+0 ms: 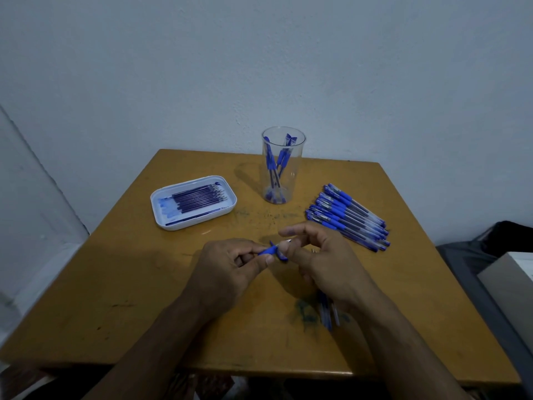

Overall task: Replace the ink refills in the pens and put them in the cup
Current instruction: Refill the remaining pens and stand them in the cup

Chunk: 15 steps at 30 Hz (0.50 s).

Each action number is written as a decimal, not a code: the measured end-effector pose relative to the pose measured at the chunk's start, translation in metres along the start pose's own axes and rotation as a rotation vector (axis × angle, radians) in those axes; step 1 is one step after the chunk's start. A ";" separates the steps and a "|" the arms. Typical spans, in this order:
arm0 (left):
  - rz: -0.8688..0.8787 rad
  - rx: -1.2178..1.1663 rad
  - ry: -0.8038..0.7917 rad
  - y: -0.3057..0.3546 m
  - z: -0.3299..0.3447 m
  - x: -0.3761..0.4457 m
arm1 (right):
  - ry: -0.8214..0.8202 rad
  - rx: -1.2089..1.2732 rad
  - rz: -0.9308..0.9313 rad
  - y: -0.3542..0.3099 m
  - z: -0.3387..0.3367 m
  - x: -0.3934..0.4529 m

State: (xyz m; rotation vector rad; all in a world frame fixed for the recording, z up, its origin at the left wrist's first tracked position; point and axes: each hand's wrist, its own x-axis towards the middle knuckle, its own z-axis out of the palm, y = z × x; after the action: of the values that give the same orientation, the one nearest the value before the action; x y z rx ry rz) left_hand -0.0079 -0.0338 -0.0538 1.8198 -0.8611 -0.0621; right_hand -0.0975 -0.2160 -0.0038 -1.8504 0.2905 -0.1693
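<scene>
The wooden table (115, 284) bears a white tray (161, 215), clear cup (284, 180) and pens (349, 216).

- No text, label, brand, number or sign can be read anywhere in the view.
- The pens (349, 216) lying at about 2 o'clock on the desk (144, 284) carry small marks on their clear barrels, too small and blurred to make out.
- The blue-green scribbles (305, 311) on the desk at about 5 o'clock form no legible letters or figures.
- The ink smears in the white tray (161, 219) at about 10 o'clock are stains, not writing.
</scene>
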 end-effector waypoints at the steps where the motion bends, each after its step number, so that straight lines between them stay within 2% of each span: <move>1: 0.002 0.003 -0.002 0.001 0.000 0.000 | 0.023 0.000 0.005 -0.001 0.001 0.000; 5: -0.028 -0.031 0.002 0.004 0.000 0.001 | 0.079 0.036 -0.008 -0.001 0.003 0.001; 8: -0.092 -0.056 0.019 0.006 -0.002 0.001 | 0.201 0.052 -0.047 0.000 0.000 0.003; 11: -0.162 -0.084 0.097 0.003 -0.005 0.004 | 0.258 -0.341 -0.106 -0.001 0.001 0.003; 15: -0.216 -0.139 0.145 0.003 -0.005 0.006 | 0.065 -0.800 -0.062 -0.001 0.017 0.001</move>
State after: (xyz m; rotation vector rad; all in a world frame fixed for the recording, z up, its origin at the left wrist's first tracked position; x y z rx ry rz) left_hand -0.0033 -0.0342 -0.0469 1.7563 -0.5436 -0.1225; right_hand -0.0922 -0.2001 -0.0083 -2.6517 0.3799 -0.1683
